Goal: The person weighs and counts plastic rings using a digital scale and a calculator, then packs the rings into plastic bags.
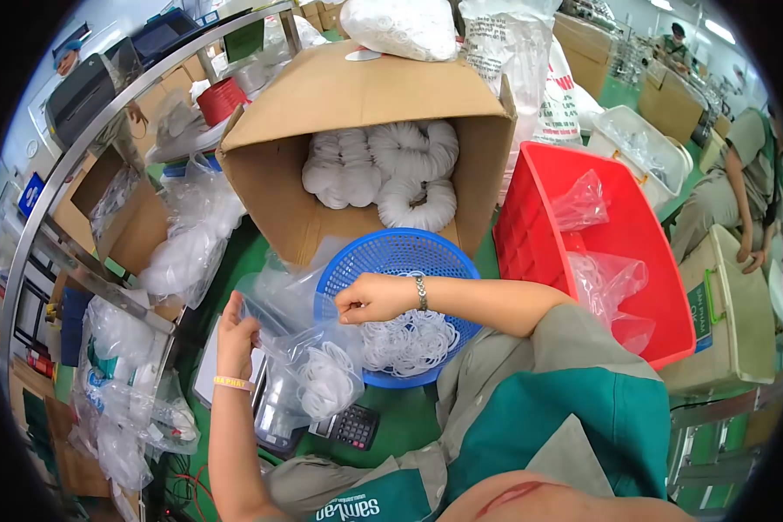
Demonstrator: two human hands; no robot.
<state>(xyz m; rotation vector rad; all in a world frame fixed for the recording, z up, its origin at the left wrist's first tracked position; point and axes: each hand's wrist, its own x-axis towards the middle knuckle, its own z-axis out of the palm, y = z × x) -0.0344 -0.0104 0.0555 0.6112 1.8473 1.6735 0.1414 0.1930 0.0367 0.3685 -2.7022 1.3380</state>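
Note:
A clear plastic bag (326, 378) with white rings in its lower part hangs between my hands. My left hand (238, 335), with a yellow band at the wrist, pinches the bag's upper left edge. My right hand (376, 298), wearing a bracelet, is closed at the bag's upper right edge, with the fingertips partly hidden. Below and behind my right hand is a blue basket (400, 244) holding many loose white rings. Under the bag are a scale (278, 435) and a black calculator (355, 426).
A cardboard box (357, 87) with bundles of white rings opens toward me. To the right stands a red crate (600, 209) with plastic bags, near a lidded container (739, 322) and a seated person (731, 183). A metal rail (70, 161) and bagged goods (117, 391) are on the left.

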